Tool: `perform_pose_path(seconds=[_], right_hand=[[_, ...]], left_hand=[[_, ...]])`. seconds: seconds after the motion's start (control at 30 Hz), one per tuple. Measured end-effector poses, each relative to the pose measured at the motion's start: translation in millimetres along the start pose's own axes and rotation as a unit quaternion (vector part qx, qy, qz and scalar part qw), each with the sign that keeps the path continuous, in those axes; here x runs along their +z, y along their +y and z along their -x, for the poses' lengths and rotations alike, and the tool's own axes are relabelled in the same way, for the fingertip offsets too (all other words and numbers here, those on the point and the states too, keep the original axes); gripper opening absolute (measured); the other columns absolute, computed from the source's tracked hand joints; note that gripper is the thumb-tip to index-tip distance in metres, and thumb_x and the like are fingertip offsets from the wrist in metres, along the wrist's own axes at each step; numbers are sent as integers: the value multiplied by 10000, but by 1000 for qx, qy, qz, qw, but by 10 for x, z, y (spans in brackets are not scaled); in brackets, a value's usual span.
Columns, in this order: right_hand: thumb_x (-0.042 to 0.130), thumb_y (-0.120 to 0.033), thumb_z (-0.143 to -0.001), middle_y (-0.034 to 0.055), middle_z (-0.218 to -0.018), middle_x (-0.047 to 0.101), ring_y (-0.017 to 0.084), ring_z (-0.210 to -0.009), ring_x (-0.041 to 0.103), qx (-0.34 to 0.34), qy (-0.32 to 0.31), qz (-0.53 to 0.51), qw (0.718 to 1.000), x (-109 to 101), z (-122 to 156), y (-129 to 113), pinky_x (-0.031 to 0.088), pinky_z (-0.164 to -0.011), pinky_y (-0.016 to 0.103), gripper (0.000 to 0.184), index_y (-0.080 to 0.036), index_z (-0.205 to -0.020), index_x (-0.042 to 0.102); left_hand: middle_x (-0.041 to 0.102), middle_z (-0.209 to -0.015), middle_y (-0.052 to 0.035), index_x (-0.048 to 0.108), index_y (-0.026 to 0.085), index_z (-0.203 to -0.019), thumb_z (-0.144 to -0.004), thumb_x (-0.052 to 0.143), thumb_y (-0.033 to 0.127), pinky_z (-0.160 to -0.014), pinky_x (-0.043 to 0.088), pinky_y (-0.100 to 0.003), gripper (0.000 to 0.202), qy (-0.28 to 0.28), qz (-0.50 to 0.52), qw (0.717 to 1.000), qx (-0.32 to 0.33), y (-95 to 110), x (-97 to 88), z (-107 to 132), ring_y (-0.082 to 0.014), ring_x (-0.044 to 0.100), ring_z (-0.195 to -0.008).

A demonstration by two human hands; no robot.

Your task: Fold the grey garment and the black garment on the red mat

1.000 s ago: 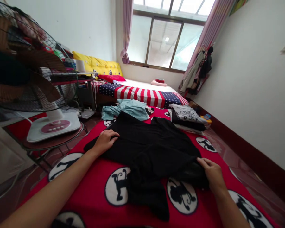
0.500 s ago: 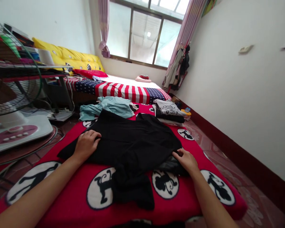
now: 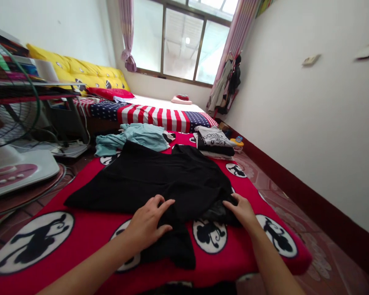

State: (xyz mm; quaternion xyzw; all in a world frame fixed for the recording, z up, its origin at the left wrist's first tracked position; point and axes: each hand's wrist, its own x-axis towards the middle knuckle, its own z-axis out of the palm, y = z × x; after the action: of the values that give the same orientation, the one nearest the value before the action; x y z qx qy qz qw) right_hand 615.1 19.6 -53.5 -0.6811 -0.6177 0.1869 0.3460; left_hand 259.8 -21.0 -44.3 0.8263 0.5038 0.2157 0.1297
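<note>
A black short-sleeved top (image 3: 153, 172) lies spread across the red bed cover, lightly wrinkled. Its near sleeve (image 3: 181, 250) points toward me, and a greyish patch of its inside shows near the right end. My left hand (image 3: 150, 219) is over the base of that sleeve, thumb and forefinger spread apart and no cloth visibly gripped. At the garment's right edge, my right hand (image 3: 241, 209) touches the fabric with its fingertips, a gap showing between thumb and forefinger.
The red cover (image 3: 89, 241) has round monkey prints. Beyond the top lie a rumpled light-blue garment (image 3: 144, 135) and a folded clothes stack (image 3: 215, 143). A fan (image 3: 18, 164) stands at left; a second bed (image 3: 153, 116) is under the window.
My left hand has moved right and nearer to me, from the top's left part to the near sleeve, its fingers opening. My right hand stays at the right edge. The view shifted slightly.
</note>
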Motion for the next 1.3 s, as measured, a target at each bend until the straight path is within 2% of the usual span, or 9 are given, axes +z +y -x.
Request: perform_pose_path(seconds=[0.2, 0.3, 0.4, 0.57, 0.63, 0.83, 1.1, 1.2, 1.3], right_hand=[[586, -500, -744, 55, -716, 691, 240, -729, 637, 3, -3, 14, 1000, 27, -36, 18, 444, -660, 313, 326, -179, -727, 640], [605, -475, -747, 62, -763, 702, 252, -770, 649, 18, -7, 65, 998, 38, -33, -9, 451, -679, 321, 293, -189, -780, 659], [630, -441, -747, 84, -934, 704, 282, -869, 646, 35, 37, 148, 988, 106, 1, -73, 467, -721, 361, 323, -209, -969, 664], [576, -255, -785, 103, -1130, 608, 278, -1071, 565, -134, 117, 138, 974, 237, 79, -246, 459, -900, 436, 329, -197, -1108, 595], [557, -215, -799, 98, -1126, 591, 257, -1088, 548, -191, 112, 96, 971, 279, 115, -364, 439, -957, 441, 291, -197, -1087, 596], [560, -203, -806, 77, -1126, 588, 220, -1004, 598, -222, 47, -19, 974, 500, 80, -812, 511, -830, 372, 210, -215, -1004, 628], [623, -438, -766, 173, -1355, 473, 136, -664, 675, -4, -17, -154, 988, 938, -845, -1214, 549, -578, 285, 657, -191, -1341, 422], [686, -524, -709, 218, -1389, 450, 181, -734, 691, 22, -105, -97, 989, 1057, -1101, -1388, 560, -594, 308, 984, -189, -1487, 186], [750, -520, -659, 189, -1322, 540, 264, -1023, 647, -58, -157, 108, 980, 1180, -1126, -1521, 544, -787, 341, 1012, -163, -1473, 266]], left_hand=[[646, -772, -28, 678, 246, -788, -718, 583, 187, -638, 474, -286, 132, -73, 172, 982, -11, -82, -100, -180, -197, 615, -711], [653, -686, -7, 666, 192, -783, -692, 684, 279, -562, 477, -258, 127, -107, 445, 881, -116, -196, -281, -453, -173, 614, -630], [671, -714, -9, 645, 168, -830, -723, 705, 271, -568, 504, -255, 160, 22, 627, 744, -229, -348, -336, -744, -158, 636, -616], [654, -781, -39, 587, 168, -882, -906, 478, 322, -646, 539, -256, 191, 148, 672, 674, -270, -537, -116, -873, -132, 655, -670], [664, -936, -66, 575, 177, -1035, -894, 499, 374, -706, 542, -269, 254, 182, 659, 687, -247, -569, -4, -804, -150, 668, -803], [590, -1211, -118, 531, 176, -1167, -726, 684, 333, -967, 481, -386, 493, 260, 494, 815, -156, -562, 218, -638, -242, 586, -1131], [643, -1107, -117, 575, 158, -1132, -732, 635, 251, -904, 521, -403, 415, 264, 440, 847, -136, -475, 260, -634, -246, 640, -1022], [649, -1102, -114, 586, 161, -1126, -748, 628, 230, -903, 521, -396, 387, 259, 430, 856, -124, -486, 269, -628, -240, 645, -1014], [634, -1116, -110, 589, 166, -1125, -771, 606, 207, -890, 526, -385, 357, 260, 417, 864, -112, -495, 295, -628, -228, 646, -999]])
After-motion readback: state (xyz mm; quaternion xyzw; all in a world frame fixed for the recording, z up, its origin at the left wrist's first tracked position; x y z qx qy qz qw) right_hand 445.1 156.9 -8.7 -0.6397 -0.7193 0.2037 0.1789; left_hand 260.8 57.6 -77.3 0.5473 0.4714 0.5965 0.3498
